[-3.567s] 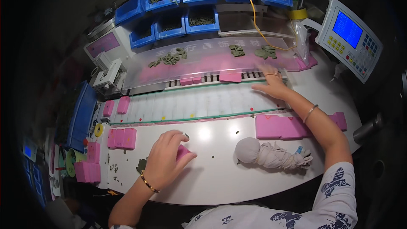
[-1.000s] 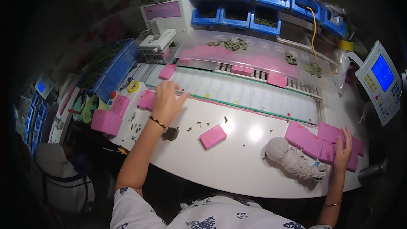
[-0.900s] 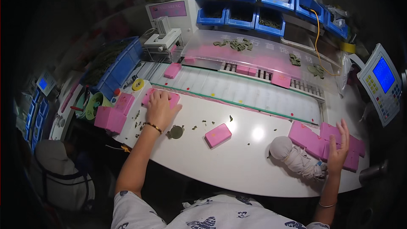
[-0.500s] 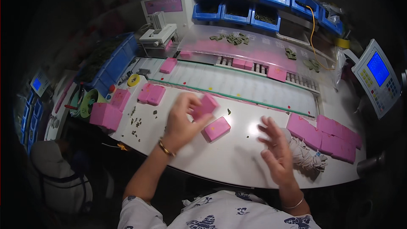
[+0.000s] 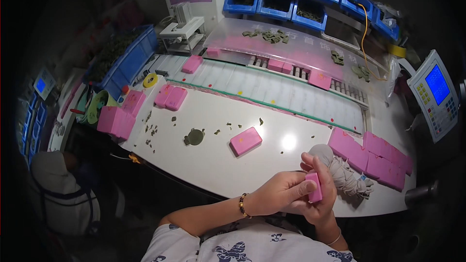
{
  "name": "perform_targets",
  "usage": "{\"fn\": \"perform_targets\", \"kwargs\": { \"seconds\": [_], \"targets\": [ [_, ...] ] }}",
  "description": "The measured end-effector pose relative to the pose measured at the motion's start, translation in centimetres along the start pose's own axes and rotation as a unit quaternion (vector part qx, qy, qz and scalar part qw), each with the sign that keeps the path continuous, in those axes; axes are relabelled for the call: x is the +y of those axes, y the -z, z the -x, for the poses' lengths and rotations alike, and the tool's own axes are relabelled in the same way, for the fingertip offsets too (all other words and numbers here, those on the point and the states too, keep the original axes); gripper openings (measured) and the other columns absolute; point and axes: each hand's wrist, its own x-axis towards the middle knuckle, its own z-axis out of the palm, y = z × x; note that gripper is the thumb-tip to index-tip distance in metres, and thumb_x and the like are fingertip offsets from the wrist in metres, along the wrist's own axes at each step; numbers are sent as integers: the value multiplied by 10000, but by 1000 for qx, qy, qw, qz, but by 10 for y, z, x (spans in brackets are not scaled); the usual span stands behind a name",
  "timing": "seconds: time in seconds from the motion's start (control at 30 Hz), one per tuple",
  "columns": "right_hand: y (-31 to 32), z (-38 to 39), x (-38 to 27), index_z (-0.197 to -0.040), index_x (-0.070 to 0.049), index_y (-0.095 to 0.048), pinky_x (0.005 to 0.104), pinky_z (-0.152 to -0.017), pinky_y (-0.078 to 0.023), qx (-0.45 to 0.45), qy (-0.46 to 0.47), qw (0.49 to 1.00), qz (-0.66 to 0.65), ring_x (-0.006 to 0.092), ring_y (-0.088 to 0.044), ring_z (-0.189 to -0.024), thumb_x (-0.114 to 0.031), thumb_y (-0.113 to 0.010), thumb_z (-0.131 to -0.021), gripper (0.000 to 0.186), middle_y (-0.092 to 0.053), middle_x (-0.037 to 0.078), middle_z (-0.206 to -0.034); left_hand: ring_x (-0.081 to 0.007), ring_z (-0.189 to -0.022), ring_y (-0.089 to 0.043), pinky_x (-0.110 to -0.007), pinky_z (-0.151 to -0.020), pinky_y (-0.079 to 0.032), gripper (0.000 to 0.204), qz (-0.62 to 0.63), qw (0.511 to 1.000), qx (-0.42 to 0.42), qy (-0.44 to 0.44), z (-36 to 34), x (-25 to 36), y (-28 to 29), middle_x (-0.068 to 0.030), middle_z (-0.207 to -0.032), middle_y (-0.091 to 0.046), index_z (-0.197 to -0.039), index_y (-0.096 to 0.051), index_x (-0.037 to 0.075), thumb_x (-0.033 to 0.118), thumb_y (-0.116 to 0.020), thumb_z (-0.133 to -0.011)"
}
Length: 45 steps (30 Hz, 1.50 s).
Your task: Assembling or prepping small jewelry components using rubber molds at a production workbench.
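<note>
Near the table's front edge my two hands meet around a thin pink block [image 5: 315,187]. My left hand [image 5: 279,193] is closed on its left side, thumb pressed against it. My right hand [image 5: 324,191] wraps the block from the right, fingers curled behind it. Some of the fingers are hidden where the hands overlap. Another pink block [image 5: 246,141], with a small yellow mark, lies flat on the white table. Left of it rests a dark green round piece with a small tab [image 5: 195,137], among scattered green bits [image 5: 217,131].
Pink blocks [image 5: 388,165] are grouped at the right, beside a grey cloth bundle [image 5: 347,177]. More pink blocks [image 5: 171,97] lie at left. Behind runs a green-edged white strip [image 5: 272,94], with blue bins [image 5: 274,7] above. A control panel [image 5: 436,85] stands at far right.
My left hand has carried the pink block rightward and toward me, to my right hand, which has closed on it. The green round piece and more bits are now visible where my left hand was.
</note>
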Motion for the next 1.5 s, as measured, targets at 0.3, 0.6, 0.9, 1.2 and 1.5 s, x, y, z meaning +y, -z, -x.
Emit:
{"fn": "perform_targets", "kwargs": {
  "seconds": [0.3, 0.6, 0.9, 1.2, 1.5],
  "targets": [
    [5, 3, 15, -1321, 0, -464, 383, -763, -578, 250, -280, 763, -526, 214, -642, -902, -540, -440, -984, 636, -616, 99, -1021, -134, -935, -520, -276, -878, -418, 225, -88, 994, -27, -66, 4, -10, 0, -58, -978, -565, -977, -580, -27, 150, -448, -1013],
    [27, -9, 12, -1479, -10, -240, 461, -984, -486, 197, -258, 772, -546, 267, -572, -1117, -466, -393, -1019, 665, -510, 158, -1250, -301, -842, -512, -424, -750, -417, 218, -679, 646, 316, -144, 11, 27, 102, -113, -821, -533, -684, -549, 16, 149, -682, -795],
    [20, -15, 16, -1247, -18, -547, 344, -877, -465, 112, -119, 986, -34, 234, -560, -952, -67, -821, -699, 614, -564, 120, -1083, -293, -1078, -570, -383, -912, -491, 569, -500, 820, 218, -176, 3, 42, 60, -125, -1183, -574, -1206, -536, 5, 101, -804, -714],
    [33, -24, 4, -1283, 6, -560, 323, -738, -499, -64, -41, 994, -79, 211, -584, -925, -106, -807, -739, 608, -574, 133, -1059, -234, -1283, -506, -348, -1057, -414, 805, -174, 982, -58, -52, -8, 31, 38, -183, -1415, -480, -1484, -292, 3, 110, -749, -831],
    [-1, -18, -3, -965, -61, -689, 334, -779, -466, 39, -26, 998, 52, 216, -523, -917, -136, -838, -693, 319, -574, 77, -1048, -178, -920, -594, -329, -814, -517, 315, 296, 943, 106, -109, -41, 16, 27, -108, -1104, -613, -1201, -456, 99, 272, -589, -974]
  ]
}}
